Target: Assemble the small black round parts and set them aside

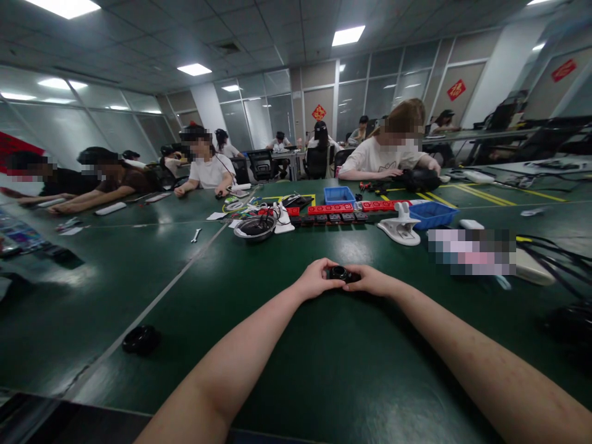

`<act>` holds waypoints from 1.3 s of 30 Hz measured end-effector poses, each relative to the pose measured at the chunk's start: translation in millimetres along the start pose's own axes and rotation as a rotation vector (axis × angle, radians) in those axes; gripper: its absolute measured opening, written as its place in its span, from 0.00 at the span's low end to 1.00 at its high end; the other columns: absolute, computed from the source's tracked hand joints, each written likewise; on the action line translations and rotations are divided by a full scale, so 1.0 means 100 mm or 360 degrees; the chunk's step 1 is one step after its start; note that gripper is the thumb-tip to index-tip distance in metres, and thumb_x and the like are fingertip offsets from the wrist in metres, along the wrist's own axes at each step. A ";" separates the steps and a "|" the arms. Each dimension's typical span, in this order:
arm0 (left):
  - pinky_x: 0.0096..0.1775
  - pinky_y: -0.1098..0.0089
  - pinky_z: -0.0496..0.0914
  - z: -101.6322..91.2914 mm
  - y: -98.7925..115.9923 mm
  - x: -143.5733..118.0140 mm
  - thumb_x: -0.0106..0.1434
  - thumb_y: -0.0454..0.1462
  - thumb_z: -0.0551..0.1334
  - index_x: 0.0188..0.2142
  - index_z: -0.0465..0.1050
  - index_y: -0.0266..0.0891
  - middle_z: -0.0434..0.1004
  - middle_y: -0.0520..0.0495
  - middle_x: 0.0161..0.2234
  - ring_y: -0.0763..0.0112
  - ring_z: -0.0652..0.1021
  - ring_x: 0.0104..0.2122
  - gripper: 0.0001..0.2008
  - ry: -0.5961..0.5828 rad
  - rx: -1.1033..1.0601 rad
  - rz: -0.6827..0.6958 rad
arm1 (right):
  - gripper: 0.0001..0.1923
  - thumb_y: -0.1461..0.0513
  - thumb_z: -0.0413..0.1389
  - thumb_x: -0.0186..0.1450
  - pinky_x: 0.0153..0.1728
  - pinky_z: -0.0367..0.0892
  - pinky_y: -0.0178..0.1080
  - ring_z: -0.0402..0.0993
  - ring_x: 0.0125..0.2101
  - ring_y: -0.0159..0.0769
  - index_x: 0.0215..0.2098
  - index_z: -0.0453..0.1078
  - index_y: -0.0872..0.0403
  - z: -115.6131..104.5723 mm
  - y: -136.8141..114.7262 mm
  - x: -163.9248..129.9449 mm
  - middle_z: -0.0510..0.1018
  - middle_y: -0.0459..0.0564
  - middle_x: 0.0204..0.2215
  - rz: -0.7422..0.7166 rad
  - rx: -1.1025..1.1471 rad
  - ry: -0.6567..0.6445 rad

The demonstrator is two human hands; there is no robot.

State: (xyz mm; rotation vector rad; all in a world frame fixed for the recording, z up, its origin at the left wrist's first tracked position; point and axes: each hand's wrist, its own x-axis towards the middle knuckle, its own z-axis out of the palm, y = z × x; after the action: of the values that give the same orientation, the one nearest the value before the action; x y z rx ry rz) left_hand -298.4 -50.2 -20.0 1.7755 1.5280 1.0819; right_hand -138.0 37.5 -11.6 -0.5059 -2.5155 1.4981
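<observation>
A small black round part (341, 272) sits between my two hands above the dark green table (324, 370). My left hand (317, 279) curls its fingers around the part's left side. My right hand (370, 280) grips it from the right. Both forearms stretch forward from the near edge of the table. Most of the part is hidden by my fingers.
A black ring-shaped piece (141, 339) lies at the near left. Farther off are a round metal bowl (254, 227), a white stand (400, 226), two blue bins (433, 215), red and black blocks (330, 209), a wrench (196, 235) and black cables (555, 256). Several people sit along the far side.
</observation>
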 end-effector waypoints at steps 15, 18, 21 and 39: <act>0.20 0.78 0.54 0.02 0.07 -0.04 0.42 0.44 0.63 0.36 0.64 0.35 0.59 0.55 0.23 0.82 0.59 0.19 0.23 0.0086 0.0089 -0.0037 | 0.19 0.60 0.55 0.49 0.32 0.59 0.34 0.65 0.31 0.32 0.38 0.63 0.57 0.04 0.04 0.02 0.70 0.46 0.30 0.0069 -0.0127 0.0116; 0.22 0.78 0.55 0.04 0.07 -0.04 0.42 0.44 0.63 0.36 0.64 0.36 0.60 0.54 0.24 0.80 0.60 0.21 0.22 0.0145 0.0154 0.0003 | 0.17 0.60 0.56 0.48 0.28 0.58 0.32 0.63 0.27 0.30 0.35 0.63 0.58 0.05 0.03 0.03 0.68 0.45 0.26 0.0062 -0.0168 0.0143; 0.24 0.77 0.57 0.05 0.07 -0.05 0.42 0.44 0.63 0.35 0.65 0.36 0.61 0.53 0.25 0.78 0.62 0.23 0.21 0.0196 0.0243 0.0034 | 0.15 0.59 0.56 0.47 0.25 0.57 0.31 0.61 0.25 0.28 0.31 0.62 0.58 0.05 0.03 0.03 0.66 0.43 0.24 0.0070 -0.0216 0.0188; 0.26 0.75 0.59 0.10 0.04 -0.03 0.44 0.40 0.63 0.36 0.64 0.37 0.63 0.51 0.29 0.78 0.64 0.24 0.20 0.0320 0.0260 -0.0049 | 0.23 0.53 0.56 0.46 0.27 0.56 0.33 0.65 0.29 0.34 0.37 0.61 0.55 0.22 0.06 0.07 0.70 0.49 0.30 0.0104 -0.0786 0.0621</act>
State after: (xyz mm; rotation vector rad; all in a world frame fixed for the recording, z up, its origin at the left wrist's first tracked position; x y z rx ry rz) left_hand -287.8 -52.8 -22.1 1.7872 1.8043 1.1790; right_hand -150.3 24.6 -27.8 -0.8606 -2.5411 0.6843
